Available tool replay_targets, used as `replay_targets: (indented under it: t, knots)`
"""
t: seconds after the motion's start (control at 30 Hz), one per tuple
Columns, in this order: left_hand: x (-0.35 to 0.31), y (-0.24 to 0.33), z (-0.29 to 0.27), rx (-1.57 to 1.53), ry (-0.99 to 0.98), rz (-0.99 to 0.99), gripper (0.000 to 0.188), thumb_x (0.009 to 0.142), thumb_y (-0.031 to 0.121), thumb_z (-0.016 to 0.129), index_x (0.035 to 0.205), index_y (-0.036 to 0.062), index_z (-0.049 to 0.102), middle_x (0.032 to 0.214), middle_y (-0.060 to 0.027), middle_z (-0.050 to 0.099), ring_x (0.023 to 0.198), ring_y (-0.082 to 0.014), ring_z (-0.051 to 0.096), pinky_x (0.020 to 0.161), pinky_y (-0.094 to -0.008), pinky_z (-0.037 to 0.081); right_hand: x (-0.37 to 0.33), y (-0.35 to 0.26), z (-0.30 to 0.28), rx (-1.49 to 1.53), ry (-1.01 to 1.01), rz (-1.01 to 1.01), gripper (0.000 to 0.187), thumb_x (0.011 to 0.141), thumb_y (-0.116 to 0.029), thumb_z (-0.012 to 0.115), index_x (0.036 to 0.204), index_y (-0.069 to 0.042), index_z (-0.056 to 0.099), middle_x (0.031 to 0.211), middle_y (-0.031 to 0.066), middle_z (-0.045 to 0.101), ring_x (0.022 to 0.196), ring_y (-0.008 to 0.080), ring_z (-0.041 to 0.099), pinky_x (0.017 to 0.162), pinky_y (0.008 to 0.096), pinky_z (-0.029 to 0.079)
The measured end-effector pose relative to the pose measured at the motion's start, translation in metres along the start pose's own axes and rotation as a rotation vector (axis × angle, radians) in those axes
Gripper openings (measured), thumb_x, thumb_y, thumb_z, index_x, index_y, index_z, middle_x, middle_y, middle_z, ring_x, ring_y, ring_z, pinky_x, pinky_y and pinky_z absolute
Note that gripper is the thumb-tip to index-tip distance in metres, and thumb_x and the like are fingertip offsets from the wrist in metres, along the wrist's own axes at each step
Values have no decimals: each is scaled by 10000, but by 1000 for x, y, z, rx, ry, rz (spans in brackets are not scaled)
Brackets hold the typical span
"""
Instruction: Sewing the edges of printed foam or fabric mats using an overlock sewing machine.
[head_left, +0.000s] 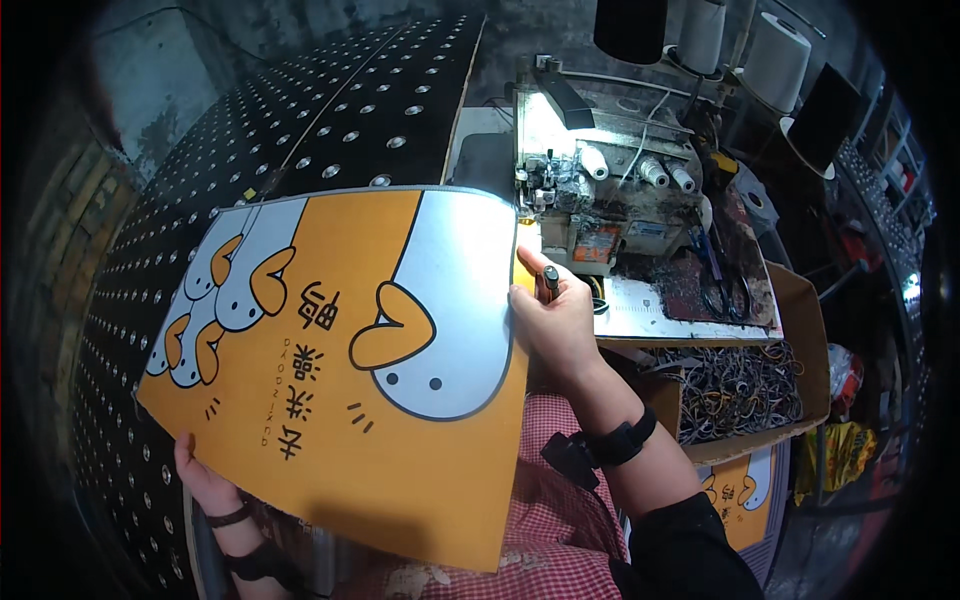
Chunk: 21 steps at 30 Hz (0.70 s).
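A large orange mat printed with white cartoon ducks and dark lettering is stretched in front of me, tilted over my lap. My left hand grips its lower left edge; the fingers behind the mat are hidden. My right hand is closed at the right edge, with a small dark tool poking up between the fingers; its kind is not clear. The mat's upper right corner lies beside the needle area of an overlock sewing machine, lit by a lamp. Grey stitching runs along the top edge.
A black table with rows of metal studs spans the left. Dark-handled scissors lie on the machine's bed. Right of my arm stands a cardboard box of thread scraps, with similar mats stacked below. Thread cones stand above.
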<state>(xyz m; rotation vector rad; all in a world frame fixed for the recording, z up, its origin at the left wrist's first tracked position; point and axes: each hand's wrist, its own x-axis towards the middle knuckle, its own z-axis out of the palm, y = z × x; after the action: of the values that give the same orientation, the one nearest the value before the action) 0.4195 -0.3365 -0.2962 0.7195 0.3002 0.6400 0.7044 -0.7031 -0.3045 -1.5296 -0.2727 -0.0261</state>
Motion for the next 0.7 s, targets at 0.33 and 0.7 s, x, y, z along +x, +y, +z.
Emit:
replay_targets:
  t: [0.33,0.7]
  knots:
    - [17,-23,25,80,135,-54,378,880,62,399,1247,-21,368,1223,-159,474,1114,-284,475,946,-395,399,4,3,-6,-154,88,-6,380,754,-94,586,1112,31,560,701,8,605,556,21,446,563,178,403]
    - [110,-35,48,131,86,-39,359,871,30,413,1224,-25,373,1193,-164,478,1082,-290,497,919,-390,430,-43,-12,-13,-186,18,4,366,777,-85,601,1122,25,551,940,147,637,777,89,602,689,216,468]
